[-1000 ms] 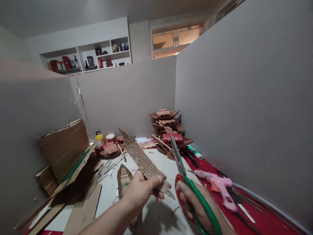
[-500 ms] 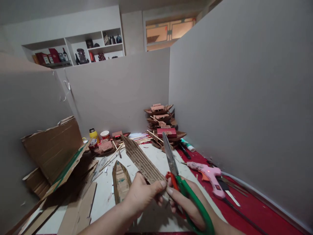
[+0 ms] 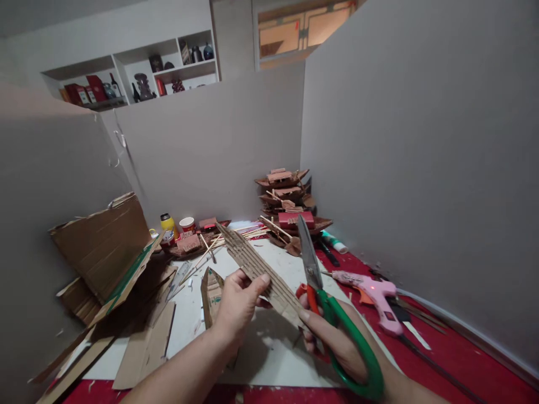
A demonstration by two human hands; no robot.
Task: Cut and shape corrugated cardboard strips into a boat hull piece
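Observation:
A long, pointed strip of corrugated cardboard is held up over the white board, its tip aimed away from me. My left hand pinches the strip at mid-length, thumb on top. At the strip's near end, my right hand grips it between thumb and fingers. That same hand also carries scissors with green and red handles, blades closed and pointing up and away, beside the strip. Below and left of the strip lies a small cardboard boat hull, partly hidden by my left hand and forearm.
Stacked model boats stand in the back corner. A pink glue gun lies on the red cloth at right. Cardboard pieces crowd the left side. Behind are a yellow bottle, a paper cup and thin sticks.
My left hand has slid from the strip's near end up to its middle, thumb now flat on it. My right hand keeps the near end and the scissors. The view has shifted slightly.

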